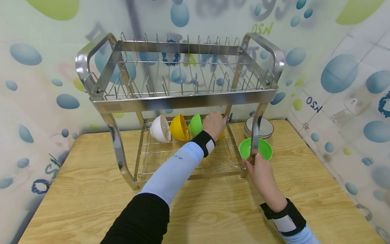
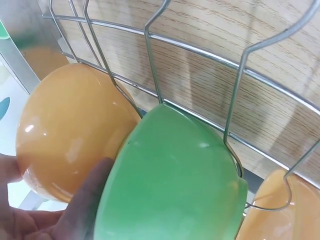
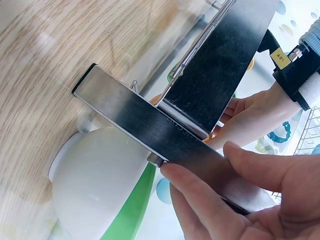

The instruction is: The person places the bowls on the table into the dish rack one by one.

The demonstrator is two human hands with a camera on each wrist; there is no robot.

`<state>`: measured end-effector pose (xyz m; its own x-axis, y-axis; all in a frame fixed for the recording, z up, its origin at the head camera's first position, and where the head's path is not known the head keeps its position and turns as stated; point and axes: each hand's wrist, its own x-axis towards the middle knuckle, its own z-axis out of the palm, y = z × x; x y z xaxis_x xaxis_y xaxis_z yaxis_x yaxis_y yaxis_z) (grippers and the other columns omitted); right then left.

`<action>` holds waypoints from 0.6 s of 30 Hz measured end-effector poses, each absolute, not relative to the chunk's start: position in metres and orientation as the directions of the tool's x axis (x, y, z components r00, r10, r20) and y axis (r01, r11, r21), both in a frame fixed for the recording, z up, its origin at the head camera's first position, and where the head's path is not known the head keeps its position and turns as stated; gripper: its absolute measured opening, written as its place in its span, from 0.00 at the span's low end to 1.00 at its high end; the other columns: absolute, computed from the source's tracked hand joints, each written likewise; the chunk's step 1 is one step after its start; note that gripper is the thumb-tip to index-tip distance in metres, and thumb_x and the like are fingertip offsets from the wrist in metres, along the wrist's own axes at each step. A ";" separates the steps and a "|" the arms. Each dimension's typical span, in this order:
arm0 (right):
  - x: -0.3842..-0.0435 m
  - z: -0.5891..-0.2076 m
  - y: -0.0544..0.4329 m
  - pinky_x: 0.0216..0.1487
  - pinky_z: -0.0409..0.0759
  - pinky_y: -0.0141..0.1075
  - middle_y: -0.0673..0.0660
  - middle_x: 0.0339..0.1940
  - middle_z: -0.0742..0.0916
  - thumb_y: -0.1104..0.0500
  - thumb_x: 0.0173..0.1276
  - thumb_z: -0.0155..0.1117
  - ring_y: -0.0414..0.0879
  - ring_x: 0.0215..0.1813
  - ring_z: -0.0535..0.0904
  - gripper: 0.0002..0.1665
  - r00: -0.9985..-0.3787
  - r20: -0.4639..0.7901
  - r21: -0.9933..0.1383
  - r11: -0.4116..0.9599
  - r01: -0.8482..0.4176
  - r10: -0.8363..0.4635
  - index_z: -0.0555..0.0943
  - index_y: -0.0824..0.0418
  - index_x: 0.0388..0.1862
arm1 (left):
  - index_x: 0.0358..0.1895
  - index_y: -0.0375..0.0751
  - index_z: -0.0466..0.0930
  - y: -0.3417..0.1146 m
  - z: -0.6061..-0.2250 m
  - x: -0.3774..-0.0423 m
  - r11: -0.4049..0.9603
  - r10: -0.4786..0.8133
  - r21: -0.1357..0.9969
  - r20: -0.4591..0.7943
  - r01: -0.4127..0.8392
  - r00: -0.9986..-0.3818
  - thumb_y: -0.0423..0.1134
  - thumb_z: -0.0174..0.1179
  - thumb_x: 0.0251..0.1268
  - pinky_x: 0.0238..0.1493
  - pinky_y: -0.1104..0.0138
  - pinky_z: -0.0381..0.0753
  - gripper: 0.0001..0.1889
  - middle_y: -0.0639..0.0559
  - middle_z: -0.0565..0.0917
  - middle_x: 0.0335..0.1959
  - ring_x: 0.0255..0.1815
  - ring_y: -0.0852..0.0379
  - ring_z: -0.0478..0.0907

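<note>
My left hand (image 1: 214, 125) reaches under the upper tier of a metal dish rack (image 1: 186, 100) and pinches a yellow-orange bowl (image 2: 70, 130) at the right end of a row. In the left wrist view the thumb lies between that bowl and a green bowl (image 2: 170, 175). The row stands tilted on the lower wire tier: a white bowl (image 1: 160, 128), a yellow bowl (image 1: 179, 127), the green one, then the held one, mostly hidden by the hand in the head view. My right hand (image 1: 261, 171) grips the rack's front right leg (image 3: 150, 130), thumb and fingers on opposite sides.
Right of the rack, on the wooden table (image 1: 213, 213), sit another green bowl (image 1: 265, 149) and stacked pale dishes (image 1: 263, 127). Upright wires (image 1: 196, 83) line the upper tier. Patterned walls (image 1: 344, 101) stand behind and at both sides.
</note>
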<state>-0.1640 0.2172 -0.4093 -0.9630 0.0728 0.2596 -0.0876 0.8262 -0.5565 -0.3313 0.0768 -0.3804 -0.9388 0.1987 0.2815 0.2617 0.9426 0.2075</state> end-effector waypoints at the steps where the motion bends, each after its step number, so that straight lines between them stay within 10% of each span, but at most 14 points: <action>1: -0.164 -0.409 0.217 0.24 0.76 0.40 0.63 0.28 0.84 0.62 0.66 0.63 0.52 0.28 0.82 0.13 -0.963 0.259 -0.555 0.827 -0.087 0.072 0.71 0.70 0.39 | 0.07 0.46 0.61 0.077 -0.380 -0.331 0.940 0.198 0.216 0.278 0.263 -0.940 0.54 0.48 0.72 0.12 0.70 0.70 0.31 0.55 0.65 0.09 0.16 0.58 0.78; 6: -0.165 -0.410 0.217 0.24 0.76 0.40 0.64 0.28 0.83 0.62 0.66 0.63 0.52 0.27 0.81 0.13 -0.965 0.250 -0.553 0.829 -0.080 0.074 0.71 0.70 0.40 | 0.10 0.44 0.71 0.077 -0.379 -0.326 0.938 0.209 0.219 0.256 0.267 -0.944 0.55 0.46 0.72 0.09 0.72 0.65 0.30 0.56 0.63 0.07 0.13 0.60 0.76; 9: -0.165 -0.411 0.216 0.23 0.75 0.39 0.65 0.28 0.83 0.62 0.66 0.62 0.52 0.26 0.81 0.14 -0.966 0.247 -0.553 0.830 -0.077 0.075 0.70 0.71 0.41 | 0.31 0.33 0.84 0.078 -0.376 -0.322 0.952 0.210 0.161 0.274 0.260 -0.938 0.56 0.45 0.73 0.10 0.72 0.69 0.29 0.55 0.69 0.07 0.14 0.60 0.78; 13: -0.165 -0.411 0.215 0.22 0.73 0.38 0.66 0.29 0.83 0.63 0.67 0.61 0.51 0.24 0.79 0.14 -0.966 0.246 -0.558 0.826 -0.079 0.074 0.70 0.71 0.42 | 0.56 0.19 0.71 0.079 -0.370 -0.314 0.970 0.221 0.029 0.326 0.243 -0.919 0.58 0.42 0.73 0.17 0.70 0.79 0.36 0.48 0.82 0.16 0.19 0.57 0.82; 18: -0.166 -0.412 0.216 0.21 0.72 0.36 0.65 0.29 0.83 0.63 0.68 0.60 0.49 0.24 0.78 0.13 -0.970 0.229 -0.573 0.817 -0.067 0.081 0.69 0.71 0.42 | 0.47 0.27 0.79 0.079 -0.361 -0.299 0.961 0.271 -0.043 0.361 0.274 -0.892 0.55 0.45 0.72 0.24 0.70 0.82 0.29 0.45 0.85 0.30 0.27 0.56 0.83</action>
